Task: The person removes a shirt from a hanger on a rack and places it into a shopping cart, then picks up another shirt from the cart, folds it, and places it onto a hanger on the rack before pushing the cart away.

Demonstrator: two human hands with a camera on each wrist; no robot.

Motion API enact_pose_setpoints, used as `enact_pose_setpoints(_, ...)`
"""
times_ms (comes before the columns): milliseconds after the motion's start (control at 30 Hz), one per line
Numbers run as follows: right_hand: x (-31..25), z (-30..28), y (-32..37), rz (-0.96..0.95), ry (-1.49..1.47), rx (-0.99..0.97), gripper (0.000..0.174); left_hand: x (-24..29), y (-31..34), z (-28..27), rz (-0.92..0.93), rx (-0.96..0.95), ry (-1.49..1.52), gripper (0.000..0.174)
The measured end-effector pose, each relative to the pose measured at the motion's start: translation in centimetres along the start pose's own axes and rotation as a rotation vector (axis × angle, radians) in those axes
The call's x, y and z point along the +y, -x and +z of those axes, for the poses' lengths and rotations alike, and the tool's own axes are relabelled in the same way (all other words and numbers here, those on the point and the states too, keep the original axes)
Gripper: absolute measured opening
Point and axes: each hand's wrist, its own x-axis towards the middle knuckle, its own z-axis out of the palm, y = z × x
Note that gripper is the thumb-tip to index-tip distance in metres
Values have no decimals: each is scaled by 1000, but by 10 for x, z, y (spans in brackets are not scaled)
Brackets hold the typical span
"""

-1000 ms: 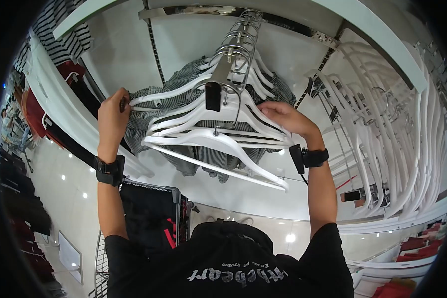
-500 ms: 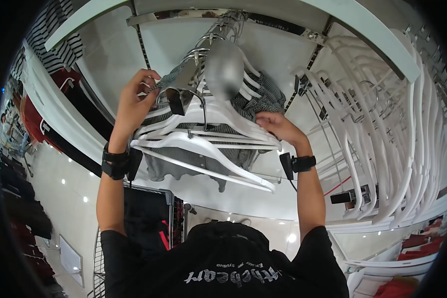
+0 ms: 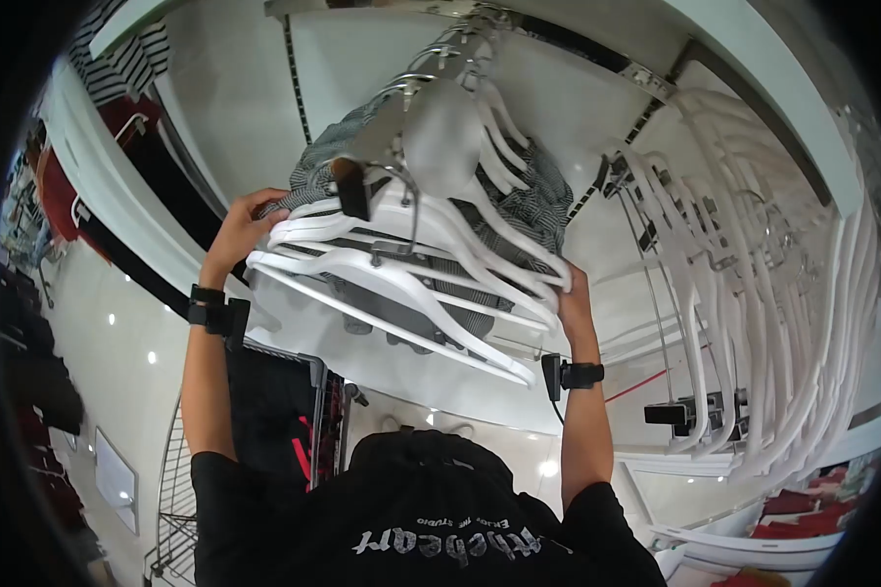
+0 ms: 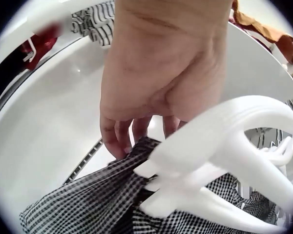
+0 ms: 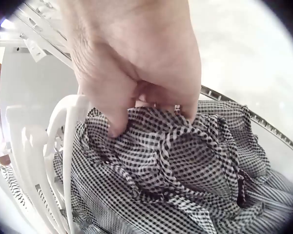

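White hangers (image 3: 401, 279) hang at the front end of a metal rail, with black-and-white checked garments (image 3: 313, 166) behind and among them. The left hand (image 3: 237, 233) is at the hangers' left ends; in the left wrist view its curled fingers (image 4: 118, 141) pinch the edge of the checked cloth (image 4: 88, 200), beside white hanger tips (image 4: 171, 170). At the right ends is the right hand (image 3: 576, 298), partly behind the hangers. The right wrist view shows this hand (image 5: 136, 63) gripping bunched checked fabric (image 5: 151, 141), its fingertips partly hidden in the folds.
Many empty white hangers (image 3: 754, 293) hang on a rack at the right. A wire cart (image 3: 171, 489) holding dark items stands below left. Striped and dark clothes (image 3: 132, 59) hang at the upper left. A round blurred metal piece (image 3: 442, 137) sits above the rail end.
The left hand has moved down and left from near the rail end to the hangers' left tips. The right hand has moved lower, round the hangers' right ends.
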Motion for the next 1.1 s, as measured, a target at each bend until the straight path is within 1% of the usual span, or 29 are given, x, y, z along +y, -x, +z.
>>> enact_pose_setpoints(33, 2, 2, 5, 33, -18, 63, 17, -12, 1, -2, -10, -49, 84, 26)
enact_pose_setpoints(67, -7, 2, 10, 23, 105, 97, 21, -11, 6, -1, -93, -35, 28, 24)
enact_pose_setpoints(133, -11, 8, 15, -208, 123, 133, 23, -18, 12, 8, -9, 43, 197, 21)
enact_pose_setpoints(167, -12, 6, 13, -154, 150, 106, 22, -27, 14, 10, -27, 95, 172, 18)
enact_pose_setpoints(233, -21, 2, 13, -56, 180, 87, 23, -45, 18, 10, -61, 91, 152, 16)
enact_pose_setpoints(267, -20, 1, 12, -59, 155, 90, 24, -51, 20, 9, -75, 87, 143, 15)
enact_pose_setpoints(333, -14, -3, 10, -66, 105, 99, 24, -59, 25, 8, -36, 94, 195, 12)
enact_pose_setpoints(367, -17, -4, 12, -37, 184, 97, 27, -65, 26, 9, -6, 99, 212, 12)
enact_pose_setpoints(400, -19, -2, 14, -51, 186, 119, 28, -73, 27, 8, 25, 103, 227, 12)
enact_pose_setpoints(433, -22, 1, 16, -68, 187, 144, 29, -83, 25, 3, 93, 32, 197, 17)
enact_pose_setpoints(467, -25, 4, 18, -84, 186, 171, 31, -81, 23, 2, 112, 99, 184, 19)
enact_pose_setpoints(500, -22, 3, 17, -111, 214, 167, 36, -72, 20, 0, 132, 165, 169, 21)
enact_pose_setpoints(533, -18, 3, 16, -120, 202, 193, 37, -62, 16, -1, 153, 228, 153, 23)
enact_pose_setpoints(600, -6, 3, 16, -137, 177, 247, 38, -46, 3, -7, 158, 230, 132, 31)
enact_pose_setpoints(667, 5, 1, 14, -128, 172, 213, 39, -32, -13, -8, 201, 219, 94, 40)
enact_pose_setpoints(733, 10, 3, 20, -107, 124, 219, 37, -20, -30, -3, 285, 177, 39, 50)
enact_pose_setpoints(767, -6, 15, 21, -148, 114, 234, 38, -19, -38, -3, 259, 79, 55, 65)
enact_pose_setpoints(800, -13, 19, 21, -202, 86, 244, 41, -21, -45, -2, 270, 33, 51, 66)
enact_pose_setpoints(867, -21, 22, 13, -164, 8, 282, 43, -33, -59, 3, 296, -68, 42, 69)
enact_pose_setpoints(900, -31, 25, 12, -179, 44, 268, 43, -37, -62, 5, 259, -129, 83, 65)
enact_pose_setpoints(933, -25, 20, 5, -198, 95, 280, 39, -40, -65, 8, 272, -135, 30, 62)
enact_pose_setpoints(1000, -20, 11, -5, -196, 75, 212, 36, -49, -67, 12, 293, -139, -75, 56)
enact_pose_setpoints(1033, -20, 8, -7, -156, 31, 203, 35, -52, -70, 14, 277, -140, -59, 51)
enact_pose_setpoints(1100, -28, 11, -7, -148, 110, 181, 33, -60, -75, 16, 239, -134, -28, 43)
